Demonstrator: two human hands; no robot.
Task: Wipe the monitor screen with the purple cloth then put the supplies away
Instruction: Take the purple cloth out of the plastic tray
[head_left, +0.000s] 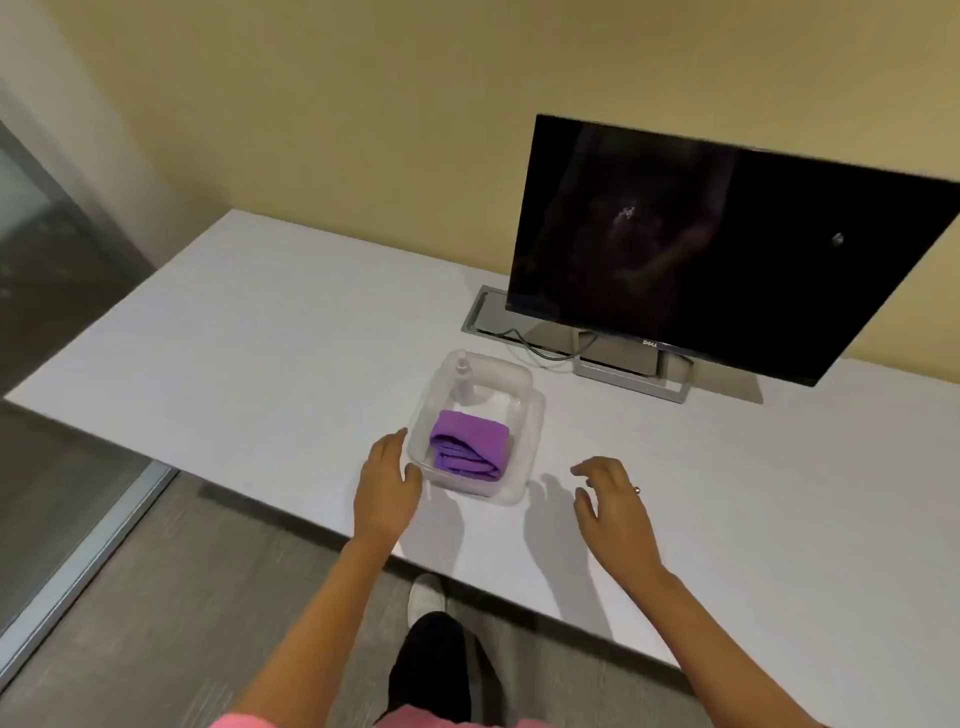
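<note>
I have the clear, lidless plastic tub (519, 470) on the white rectangular desk (260, 332), close to the near edge, presumably so both hands reach it without stretching. Inside it, the folded purple microfibre cloth (470, 441) lies flat at the 6 o'clock end, and the small clear spray bottle with a pale cap (464, 383) stands upright at the 12 o'clock end, near the far wall; upright keeps it from leaking on the cloth, I judge.

My left hand (387, 486) sits at the tub's 8 o'clock corner, fingers fairly straight along the outer wall and thumb at the near rim. It looks like a steadying touch, not a grasp, since nothing is curled round the plastic. My right hand (610, 499) hovers over the desk at 3 o'clock of the tub, apart from it, fingers spread and loosely bent, holding nothing.

The black flat-panel monitor on its silver stand (727, 249) stands at 2 o'clock of the tub, well apart, screen dark with a couple of pale smudges showing. A grey cable tray (483, 317) is set into the desk behind it.

With the cloth still folded in the tub and smudges on the glass, I judge the wiping not yet begun; the right hand is placed to lift the cloth while the left braces the tub.
</note>
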